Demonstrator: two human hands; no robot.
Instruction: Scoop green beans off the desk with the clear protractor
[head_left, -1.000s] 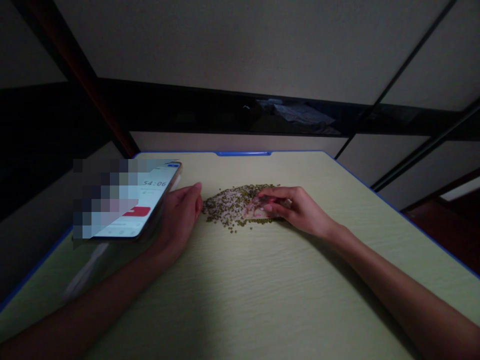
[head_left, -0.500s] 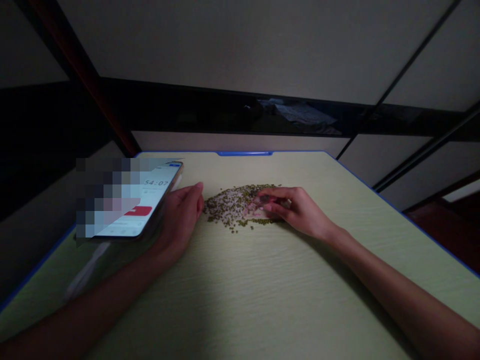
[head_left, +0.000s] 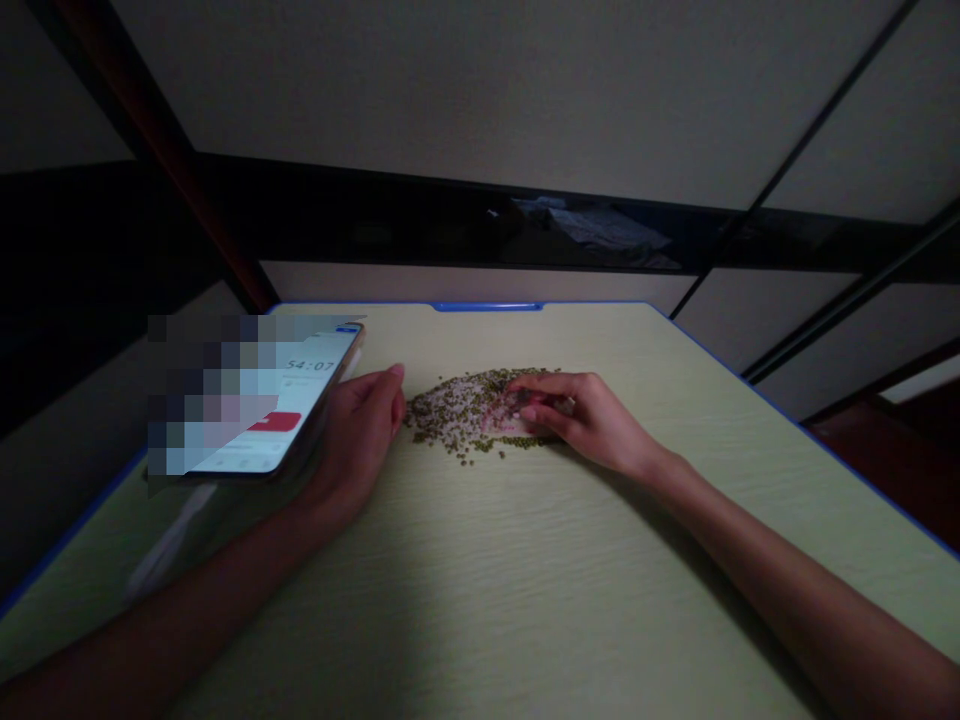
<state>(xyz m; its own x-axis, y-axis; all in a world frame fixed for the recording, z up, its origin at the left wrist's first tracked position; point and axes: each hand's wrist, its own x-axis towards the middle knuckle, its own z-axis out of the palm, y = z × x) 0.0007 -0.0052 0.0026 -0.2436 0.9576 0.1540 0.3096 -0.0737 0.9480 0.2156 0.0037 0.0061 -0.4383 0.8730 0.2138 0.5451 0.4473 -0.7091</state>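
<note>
Small green beans, like mung beans, lie in a spread pile (head_left: 450, 405) on the table, mixed with whitish bits too small to name. My right hand (head_left: 592, 420) rests at the pile's right side, its thumb and index finger curled toward each other. A dark, reddish patch shows between those fingers, but I cannot make out what it is. Pink marks show on the surface beneath the fingertips. Close to the pile's left end, my left hand (head_left: 364, 420) is closed, thumb uppermost; its palm side is hidden.
A phone (head_left: 307, 400) with a lit timer screen leans left of my left hand, partly pixelated. Below it runs a whitish strip or cable (head_left: 169, 540). The pale table (head_left: 480, 580) has a blue edge and a blue lip (head_left: 487, 307) at the back, before cabinet panels.
The fingertips of my right hand have shifted slightly left over the pile. My left hand stays in place, and the whole view has drifted a little.
</note>
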